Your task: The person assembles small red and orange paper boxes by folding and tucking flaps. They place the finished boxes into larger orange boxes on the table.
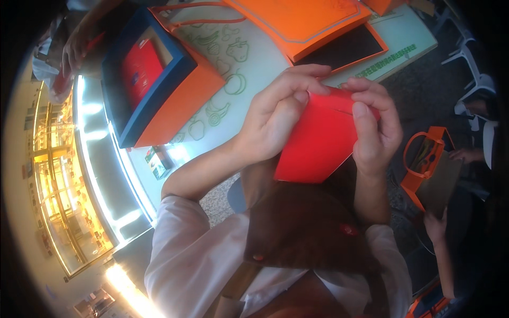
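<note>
A red paper envelope (319,139) is up in front of my brown apron, its top edge bent near my fingers. My left hand (278,112) pinches its upper left corner between thumb and fingers. On the other side, my right hand (375,126) has its thumb on the face of the envelope and its fingers curled behind the upper right edge. Part of that upper edge is hidden by my fingers. Beyond my left forearm stands an orange box with a dark blue rim (126,126), and a red packet (142,71) lies inside it.
A large orange box (305,24) with a dark inside rests on the pale table (212,69) with green fruit drawings. Near the lit display case is a small green-and-white carton (157,162). At right, another person's hands hold an orange bag (424,164); another person's hand shows upper left.
</note>
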A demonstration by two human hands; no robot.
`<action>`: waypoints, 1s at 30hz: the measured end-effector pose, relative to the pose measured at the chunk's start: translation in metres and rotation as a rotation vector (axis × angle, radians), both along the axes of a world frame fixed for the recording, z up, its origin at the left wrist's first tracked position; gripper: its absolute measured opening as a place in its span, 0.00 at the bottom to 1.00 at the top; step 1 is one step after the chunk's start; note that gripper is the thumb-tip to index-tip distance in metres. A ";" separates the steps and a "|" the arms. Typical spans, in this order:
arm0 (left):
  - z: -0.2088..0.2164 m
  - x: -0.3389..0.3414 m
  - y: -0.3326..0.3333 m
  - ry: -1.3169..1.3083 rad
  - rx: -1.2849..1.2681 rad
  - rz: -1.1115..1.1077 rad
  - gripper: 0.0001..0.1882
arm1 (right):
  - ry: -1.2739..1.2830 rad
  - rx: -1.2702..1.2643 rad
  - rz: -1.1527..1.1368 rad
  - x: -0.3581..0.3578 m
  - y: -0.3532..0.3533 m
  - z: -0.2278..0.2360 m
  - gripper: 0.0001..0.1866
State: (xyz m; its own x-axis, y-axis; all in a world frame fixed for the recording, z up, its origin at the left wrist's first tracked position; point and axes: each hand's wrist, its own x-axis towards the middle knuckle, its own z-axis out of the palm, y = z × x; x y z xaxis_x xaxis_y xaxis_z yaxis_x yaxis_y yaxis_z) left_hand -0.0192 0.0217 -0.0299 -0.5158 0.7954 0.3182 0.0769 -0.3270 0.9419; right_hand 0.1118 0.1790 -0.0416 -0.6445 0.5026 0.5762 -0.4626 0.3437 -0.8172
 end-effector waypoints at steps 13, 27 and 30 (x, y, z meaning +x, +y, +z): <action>-0.027 0.008 0.006 0.210 0.022 -0.032 0.14 | -0.048 0.040 -0.003 0.008 0.010 -0.011 0.09; -0.015 0.012 0.005 -0.129 -0.114 -0.085 0.16 | -0.110 0.054 0.003 0.017 0.008 -0.017 0.09; -0.013 0.012 0.004 -0.111 -0.107 -0.095 0.17 | -0.096 0.050 0.023 0.016 0.008 -0.017 0.08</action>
State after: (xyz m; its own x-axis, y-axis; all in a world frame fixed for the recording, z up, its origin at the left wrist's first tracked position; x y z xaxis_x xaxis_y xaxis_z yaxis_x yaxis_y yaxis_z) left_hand -0.0076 0.0256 -0.0432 -0.4639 0.8685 0.1747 -0.0557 -0.2254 0.9727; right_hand 0.1276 0.1874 -0.0589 -0.7091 0.4593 0.5350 -0.3909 0.3753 -0.8404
